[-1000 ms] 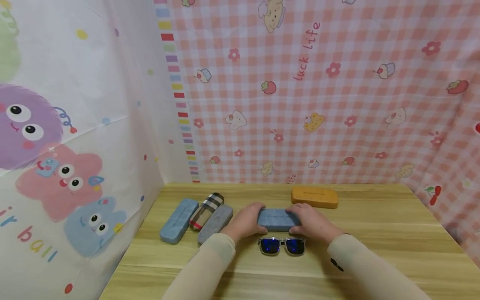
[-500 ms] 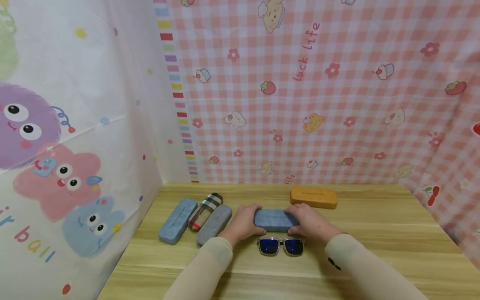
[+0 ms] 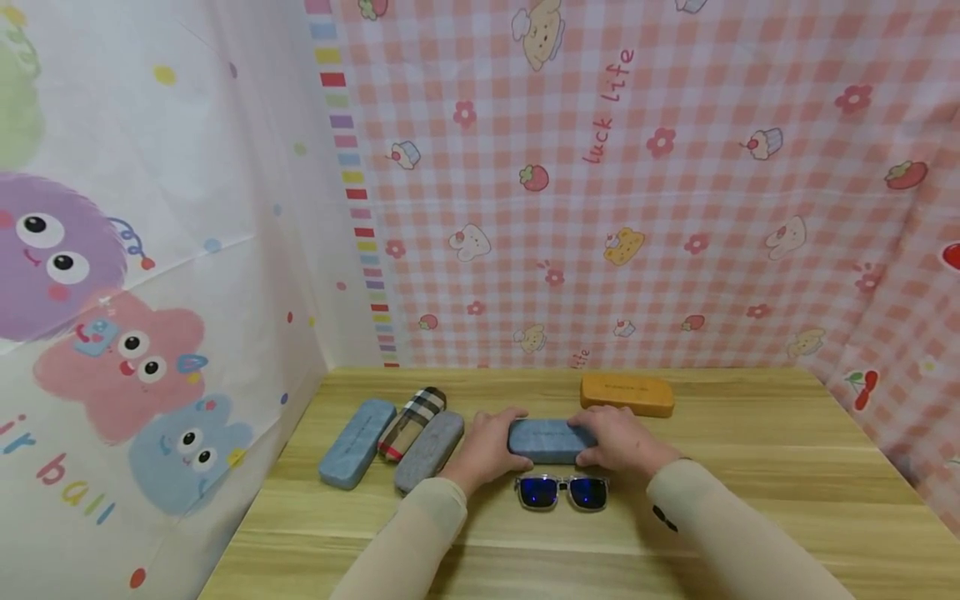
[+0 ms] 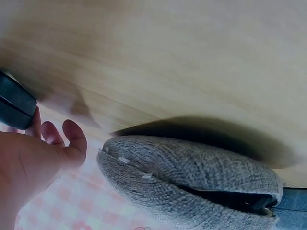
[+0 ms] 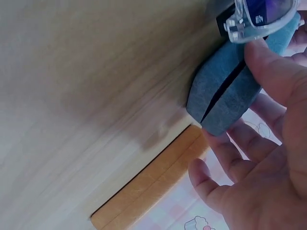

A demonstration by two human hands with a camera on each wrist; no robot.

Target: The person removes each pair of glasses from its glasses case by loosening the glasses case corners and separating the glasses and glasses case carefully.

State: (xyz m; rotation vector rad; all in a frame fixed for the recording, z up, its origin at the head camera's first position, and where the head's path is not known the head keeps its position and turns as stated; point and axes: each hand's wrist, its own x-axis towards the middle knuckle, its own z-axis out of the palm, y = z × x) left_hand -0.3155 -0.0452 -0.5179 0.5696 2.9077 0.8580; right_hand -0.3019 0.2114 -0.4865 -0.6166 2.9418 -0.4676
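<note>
A blue glasses case [image 3: 551, 441] lies lengthwise across the middle of the table, its lid down. My left hand [image 3: 489, 450] holds its left end, thumb at the near side and fingers at the far side. At the other end, my right hand [image 3: 624, 443] grips the case the same way. In the right wrist view, the thumb presses near the dark seam of the case [image 5: 225, 91], and some fingers are spread past its end. Just in front of the case lie sunglasses [image 3: 562, 492] with clear frames and dark blue lenses; neither hand holds them.
To the left lie another blue case [image 3: 357, 443], a plaid case [image 3: 412, 423] and a grey fabric case [image 3: 430, 452], which is close to my left wrist. An orange case [image 3: 627, 395] stands behind my right hand, near the table's back edge.
The blue case and both hands have shifted very slightly left since the earliest frame. The grip looks the same, and the sunglasses and other cases stay in place.
</note>
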